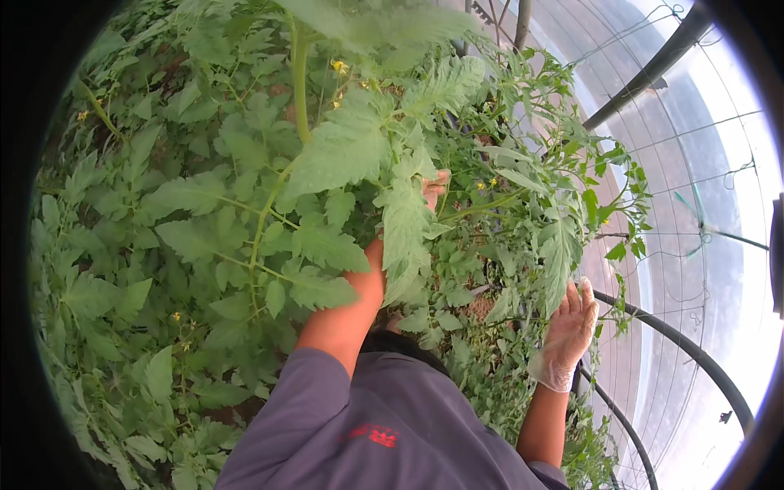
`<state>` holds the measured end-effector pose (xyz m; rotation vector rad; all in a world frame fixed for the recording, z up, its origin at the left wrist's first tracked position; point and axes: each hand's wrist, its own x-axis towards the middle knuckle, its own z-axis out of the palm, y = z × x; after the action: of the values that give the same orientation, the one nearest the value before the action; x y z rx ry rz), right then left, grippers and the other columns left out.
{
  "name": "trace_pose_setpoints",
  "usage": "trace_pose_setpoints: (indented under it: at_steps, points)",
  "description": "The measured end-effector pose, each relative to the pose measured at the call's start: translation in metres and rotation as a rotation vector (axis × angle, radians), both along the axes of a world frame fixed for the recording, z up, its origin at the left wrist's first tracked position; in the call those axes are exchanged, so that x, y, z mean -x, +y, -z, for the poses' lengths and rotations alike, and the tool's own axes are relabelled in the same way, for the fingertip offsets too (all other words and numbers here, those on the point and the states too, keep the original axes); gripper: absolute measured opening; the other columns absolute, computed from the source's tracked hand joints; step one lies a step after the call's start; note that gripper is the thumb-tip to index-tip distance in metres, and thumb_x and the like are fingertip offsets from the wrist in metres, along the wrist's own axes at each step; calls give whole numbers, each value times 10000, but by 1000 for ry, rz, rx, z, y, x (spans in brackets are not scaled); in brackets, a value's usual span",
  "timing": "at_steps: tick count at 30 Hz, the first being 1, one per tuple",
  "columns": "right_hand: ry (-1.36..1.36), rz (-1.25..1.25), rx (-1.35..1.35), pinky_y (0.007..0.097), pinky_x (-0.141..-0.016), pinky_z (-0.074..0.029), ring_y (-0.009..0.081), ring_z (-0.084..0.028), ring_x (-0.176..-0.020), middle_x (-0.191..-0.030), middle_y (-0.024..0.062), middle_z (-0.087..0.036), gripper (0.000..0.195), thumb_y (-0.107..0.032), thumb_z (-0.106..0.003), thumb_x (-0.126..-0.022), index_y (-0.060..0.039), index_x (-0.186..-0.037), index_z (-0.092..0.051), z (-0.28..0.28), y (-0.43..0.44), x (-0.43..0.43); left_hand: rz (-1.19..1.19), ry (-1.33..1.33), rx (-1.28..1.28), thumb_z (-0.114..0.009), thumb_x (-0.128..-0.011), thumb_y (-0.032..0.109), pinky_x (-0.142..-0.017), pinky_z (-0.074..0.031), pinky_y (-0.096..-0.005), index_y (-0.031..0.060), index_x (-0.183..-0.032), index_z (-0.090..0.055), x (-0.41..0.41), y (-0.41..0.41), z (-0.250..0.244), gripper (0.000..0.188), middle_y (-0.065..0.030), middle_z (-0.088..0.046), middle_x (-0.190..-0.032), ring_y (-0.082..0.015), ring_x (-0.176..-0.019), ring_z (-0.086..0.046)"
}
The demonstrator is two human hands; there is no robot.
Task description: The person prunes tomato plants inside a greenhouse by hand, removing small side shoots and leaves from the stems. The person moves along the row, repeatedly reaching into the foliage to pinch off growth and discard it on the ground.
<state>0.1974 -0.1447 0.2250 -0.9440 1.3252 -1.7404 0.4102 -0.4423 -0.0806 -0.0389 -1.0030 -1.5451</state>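
Observation:
Tomato plants with toothed leaves (343, 147) and small yellow flowers (340, 67) surround both hands. My left hand (433, 188) reaches in among the foliage near a green stem; leaves cover most of it, and what its fingers touch cannot be made out. My right hand (569, 321) wears a thin clear plastic glove and is raised at the right side of the plants, palm showing, fingers extended and close together. A hanging tomato leaf (558, 257) is just beside its fingertips. Nothing is seen in the right palm.
A thick green tomato stem (300, 86) rises close to the camera. On the right stand dark curved greenhouse poles (692, 349), with wires and strings across plastic sheeting (667, 269). A dark straight pole (649, 67) slants at the upper right. Dense foliage (122, 294) fills the left.

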Motion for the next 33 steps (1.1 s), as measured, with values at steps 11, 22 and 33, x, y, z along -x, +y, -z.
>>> trace_pose_setpoints:
  at_steps: [11, 22, 33]
  points:
    - [-35, -33, -52, 315, -907, -490, 208, -630, -1093, -1307, 139, -628, 630, -486, -553, -1010, -37, -1443, -464, 23, -2, -17, -222, -1464, -524, -687, -874, 483, -676, -505, -389, 39, -796, -695, 51, 46, -36, 451, -101, -686, -742, -225, -664, -637]
    - [-94, -2, -73, 344, -953, -473, 226, -594, -1147, -1336, 119, -601, 577, -500, -562, -1007, -51, -1370, -540, 54, 10, 15, 83, -523, -840, -602, -929, 259, -630, -527, -387, 30, -912, -660, 46, 97, -11, 237, -98, -684, -825, -215, -694, -652]
    - [-110, -228, -150, 333, -907, -496, 210, -629, -1068, -1273, 143, -638, 604, -523, -546, -1014, -52, -1389, -509, 47, -1, -13, -88, 283, -887, -549, -949, 108, -734, -529, -348, -21, -1014, -635, -12, 194, 63, 168, -129, -709, -1029, -217, -926, -677]
